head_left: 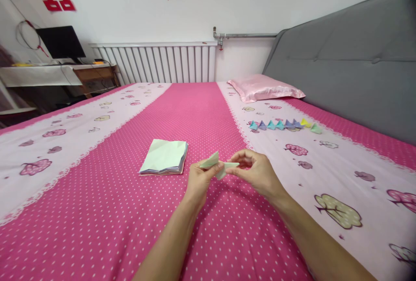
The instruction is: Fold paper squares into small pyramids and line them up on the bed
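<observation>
A pale green piece of folded paper (pixel 212 160) with pointed flaps is held between my two hands above the pink bedspread. My left hand (pixel 200 178) pinches it from the left, the thumb lying across its middle. From the right, my right hand (pixel 255 169) grips one flap between thumb and fingertips. Left of the hands lies a stack of square paper sheets (pixel 165 155), pale green on top with other colours at its edges. Several small folded paper pieces (pixel 280 125) in blue, purple, yellow and green form a row farther off to the right.
A pink pillow (pixel 264 88) lies at the far right of the bed, beside a grey headboard (pixel 354 51). A white radiator (pixel 156 62) runs along the back wall. At the far left, a black monitor (pixel 61 42) stands on a desk (pixel 42 75).
</observation>
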`<state>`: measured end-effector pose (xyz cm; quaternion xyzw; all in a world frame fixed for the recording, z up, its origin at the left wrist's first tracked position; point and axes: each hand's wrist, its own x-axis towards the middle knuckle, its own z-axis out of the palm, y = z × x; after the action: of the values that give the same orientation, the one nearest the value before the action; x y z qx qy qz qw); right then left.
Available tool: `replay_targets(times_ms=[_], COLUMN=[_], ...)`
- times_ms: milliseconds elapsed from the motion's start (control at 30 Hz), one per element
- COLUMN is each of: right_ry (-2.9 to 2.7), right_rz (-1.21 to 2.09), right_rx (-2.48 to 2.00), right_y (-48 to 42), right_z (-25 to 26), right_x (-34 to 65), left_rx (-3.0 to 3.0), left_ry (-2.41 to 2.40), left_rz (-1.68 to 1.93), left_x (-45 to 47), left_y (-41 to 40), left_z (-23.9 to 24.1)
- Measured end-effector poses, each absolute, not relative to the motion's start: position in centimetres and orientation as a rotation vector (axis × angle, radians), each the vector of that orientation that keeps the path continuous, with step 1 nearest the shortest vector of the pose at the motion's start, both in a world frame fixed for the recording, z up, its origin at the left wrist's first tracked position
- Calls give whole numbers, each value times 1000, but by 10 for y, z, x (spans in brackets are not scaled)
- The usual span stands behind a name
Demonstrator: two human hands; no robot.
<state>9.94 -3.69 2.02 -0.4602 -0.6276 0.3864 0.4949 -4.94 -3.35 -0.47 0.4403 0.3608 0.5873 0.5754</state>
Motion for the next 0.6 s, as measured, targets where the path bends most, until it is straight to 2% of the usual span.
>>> replay_targets(times_ms=[367,600], right_ry=[-1301,-1258], right_rz=[1275,1308], right_rx=[-1077,-1080], right_y=[-35,-35], right_z=[21,22], right_x=[102,103], left_rx=[1000,968], left_ry=[804,838], left_rz=[1251,1240], left_x=[-58,-57], left_y=[-31,-33], left_z=[0,1])
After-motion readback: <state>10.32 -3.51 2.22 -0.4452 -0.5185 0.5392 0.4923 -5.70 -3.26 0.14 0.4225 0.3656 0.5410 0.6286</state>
